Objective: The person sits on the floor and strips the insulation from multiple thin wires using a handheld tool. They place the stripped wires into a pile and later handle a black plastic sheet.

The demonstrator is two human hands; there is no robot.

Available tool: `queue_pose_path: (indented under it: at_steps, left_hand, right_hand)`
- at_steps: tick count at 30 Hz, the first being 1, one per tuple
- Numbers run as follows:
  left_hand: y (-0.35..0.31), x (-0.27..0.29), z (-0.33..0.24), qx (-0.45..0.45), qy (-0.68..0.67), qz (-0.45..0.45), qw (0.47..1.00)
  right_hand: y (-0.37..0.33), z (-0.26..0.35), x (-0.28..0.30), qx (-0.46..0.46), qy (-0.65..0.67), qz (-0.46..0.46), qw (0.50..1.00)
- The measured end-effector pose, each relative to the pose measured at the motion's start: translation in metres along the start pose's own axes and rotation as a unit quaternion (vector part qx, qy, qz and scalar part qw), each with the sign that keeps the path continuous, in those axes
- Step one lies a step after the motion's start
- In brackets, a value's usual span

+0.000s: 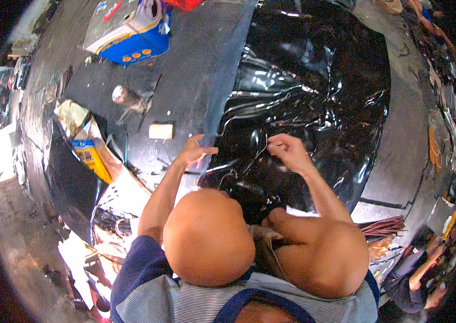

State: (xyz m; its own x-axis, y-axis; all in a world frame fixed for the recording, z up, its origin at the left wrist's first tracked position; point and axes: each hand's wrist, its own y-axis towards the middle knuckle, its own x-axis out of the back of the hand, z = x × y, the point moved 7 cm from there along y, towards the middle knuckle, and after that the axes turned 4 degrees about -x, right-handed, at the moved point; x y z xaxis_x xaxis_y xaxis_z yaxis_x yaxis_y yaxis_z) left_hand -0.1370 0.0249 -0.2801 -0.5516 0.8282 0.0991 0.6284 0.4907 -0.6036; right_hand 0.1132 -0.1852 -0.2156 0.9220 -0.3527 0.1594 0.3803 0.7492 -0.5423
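A large glossy black sheet, wrinkled and shiny, lies flat in front of my bent knees. Along its left side runs a translucent bluish strip. At that strip, close to the sheet's left edge, is my left hand, its thumb and fingers apart. My right hand is over the sheet, fingers curled and pressed together. A thin pale line shows on the black near its fingertips; whether it is a thread or a reflection is unclear. What the right fingers pinch, if anything, is too small to make out.
A blue and white carton stands at far left. Nearer are a clear cylindrical container, a small beige block and a yellow and blue packet. Reddish-brown strips lie at right. Another person is at lower right.
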Motion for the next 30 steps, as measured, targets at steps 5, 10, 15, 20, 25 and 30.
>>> queue_pose_path:
  at_steps: [5,10,15,20,25,30]
  left_hand:
    - [-0.056,-0.023,0.002,0.110,-0.140,0.072,0.981]
    - [-0.054,-0.029,-0.084,0.011,-0.359,0.027,0.933]
    - [-0.037,-0.010,-0.089,-0.012,-0.314,-0.096,0.945]
    - [-0.062,0.030,-0.041,0.010,0.064,-0.313,0.947]
    - [-0.069,0.009,0.028,0.129,-0.080,-0.165,0.975]
    - [-0.041,0.020,0.054,0.123,-0.232,-0.167,0.950]
  right_hand:
    - [-0.026,0.031,-0.068,0.071,-0.074,0.029,0.994]
    - [-0.044,0.112,-0.078,0.182,-0.163,0.037,0.969]
    - [-0.038,0.132,-0.095,0.169,-0.205,0.046,0.963]
    - [-0.030,0.078,-0.103,0.216,-0.251,0.110,0.937]
    - [-0.031,0.051,-0.118,0.163,-0.230,0.184,0.942]
    - [-0.013,0.056,-0.127,0.060,-0.180,0.224,0.956]
